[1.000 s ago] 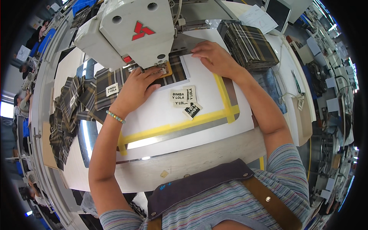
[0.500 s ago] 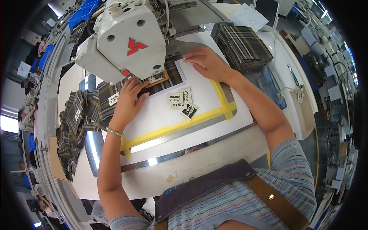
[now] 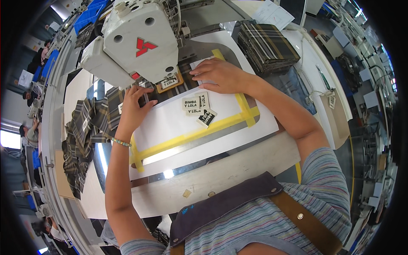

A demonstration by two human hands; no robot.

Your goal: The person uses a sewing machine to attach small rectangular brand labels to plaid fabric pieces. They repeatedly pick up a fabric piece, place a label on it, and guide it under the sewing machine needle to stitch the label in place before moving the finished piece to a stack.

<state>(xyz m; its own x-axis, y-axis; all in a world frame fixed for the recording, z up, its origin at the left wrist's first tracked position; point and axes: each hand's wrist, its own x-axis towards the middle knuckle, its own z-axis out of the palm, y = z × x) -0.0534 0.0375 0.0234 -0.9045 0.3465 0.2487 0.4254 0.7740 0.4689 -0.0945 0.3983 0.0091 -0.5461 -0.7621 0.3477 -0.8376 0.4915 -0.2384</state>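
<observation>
Beneath the white sewing machine head (image 3: 140, 46), a plaid fabric panel (image 3: 187, 78) lies with a small light label under a tan clamp frame (image 3: 170, 84). My left hand (image 3: 134, 107) rests on the plaid just left of the frame, thumb and fingers apart. On the other side, my right hand (image 3: 219, 76) lies flat with fingers stretched over the panel's right end and the white sheet's edge. Several loose printed labels (image 3: 195, 104), mostly pale and one dark, sit on the white sheet (image 3: 165, 127) between my hands. Yellow tape (image 3: 191, 138) borders the sheet.
A stack of cut plaid pieces (image 3: 270, 46) stands at the far right. Crumpled plaid fabric (image 3: 83, 140) hangs at the left. Thread snips (image 3: 323, 76) lie on the right side of the table, near a cord. The machine head overhangs the work.
My left hand has drawn back leftward from the clamp frame. My right hand has slid left and nearer, onto the panel's right end. The view has shifted slightly.
</observation>
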